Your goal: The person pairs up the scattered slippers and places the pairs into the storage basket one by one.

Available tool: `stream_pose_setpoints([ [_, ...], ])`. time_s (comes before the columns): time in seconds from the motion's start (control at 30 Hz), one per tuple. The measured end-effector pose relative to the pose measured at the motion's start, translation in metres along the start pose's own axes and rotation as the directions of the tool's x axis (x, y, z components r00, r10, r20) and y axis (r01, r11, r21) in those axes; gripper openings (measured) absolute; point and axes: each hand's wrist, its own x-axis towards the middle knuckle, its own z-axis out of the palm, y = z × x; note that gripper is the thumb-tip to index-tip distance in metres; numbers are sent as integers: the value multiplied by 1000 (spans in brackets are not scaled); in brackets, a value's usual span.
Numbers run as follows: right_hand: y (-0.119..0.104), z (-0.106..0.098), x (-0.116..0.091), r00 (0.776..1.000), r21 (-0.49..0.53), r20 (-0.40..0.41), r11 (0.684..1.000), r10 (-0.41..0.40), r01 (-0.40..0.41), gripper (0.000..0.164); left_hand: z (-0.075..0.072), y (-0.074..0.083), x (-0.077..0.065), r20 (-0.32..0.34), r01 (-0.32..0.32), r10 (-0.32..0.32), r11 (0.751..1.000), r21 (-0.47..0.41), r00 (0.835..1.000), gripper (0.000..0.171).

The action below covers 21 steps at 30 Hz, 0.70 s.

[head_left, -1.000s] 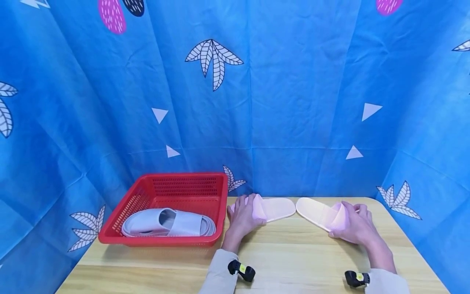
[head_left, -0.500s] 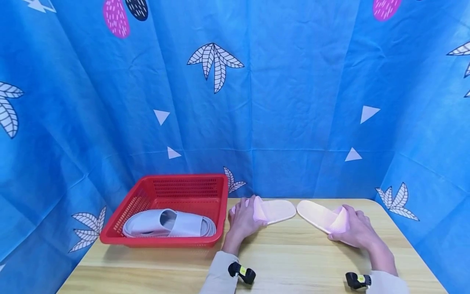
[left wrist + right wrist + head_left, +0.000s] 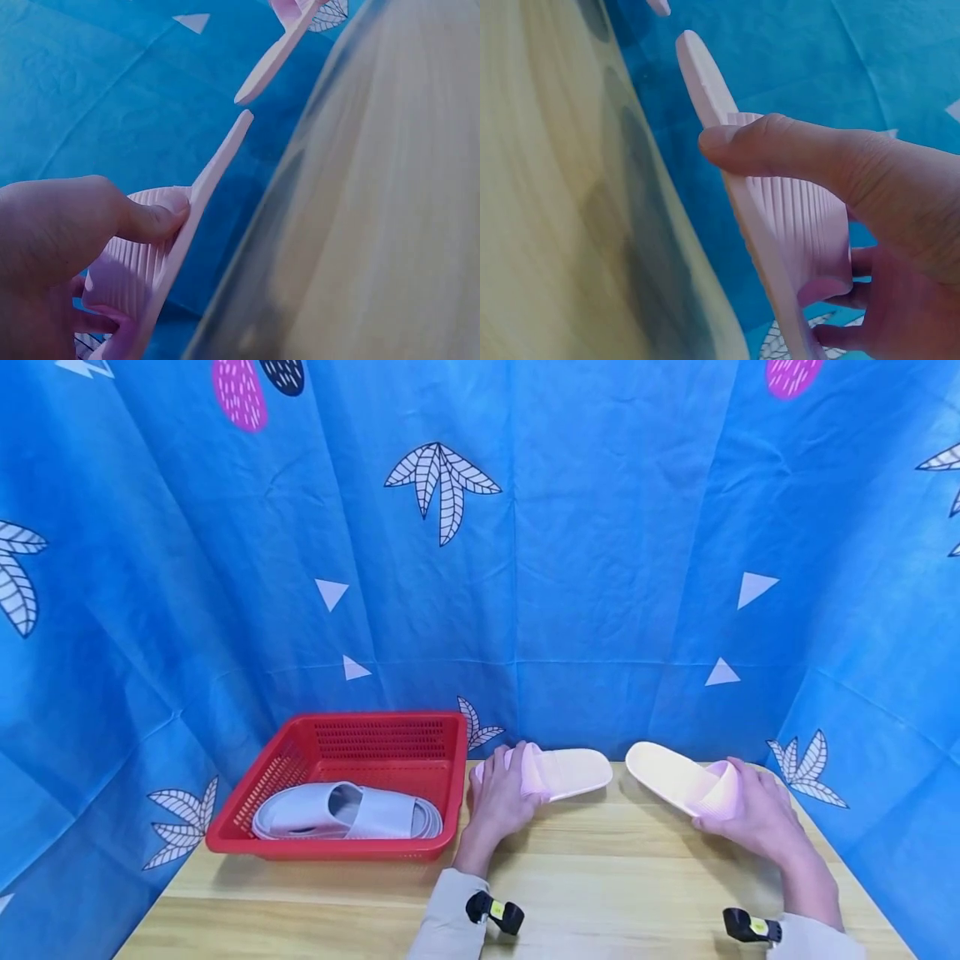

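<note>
"What's the left hand (image 3: 498, 802) holding?"
"Its fingers curl round a pink slipper (image 3: 576, 772) just right of the red basket (image 3: 322, 848)."
"And the right hand (image 3: 761, 814)?"
"Fingers clasp another slipper (image 3: 666, 774), farther from the basket."

The desk (image 3: 592, 872) is pale wood with a light, streaky grain, its plank lines running from side to side; its far right corner is rounded; a red basket (image 3: 330, 849) with perforated walls stands on its left part; soft shadows darken the wood.
</note>
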Motion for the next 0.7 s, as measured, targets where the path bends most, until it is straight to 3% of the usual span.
stream_pose_setpoints([
  [0.3, -6, -11, 0, 987, -6, -142, 998, -69, 69, 116, -19, 9, 1, -91, -59, 62, 998, 32, 994, 98],
  [0.7, -20, -29, -2, 982, -36, -179, 998, -65, 60, 119, -48, 18, -1, -220, -122, 125, 992, 30, 967, 104],
])
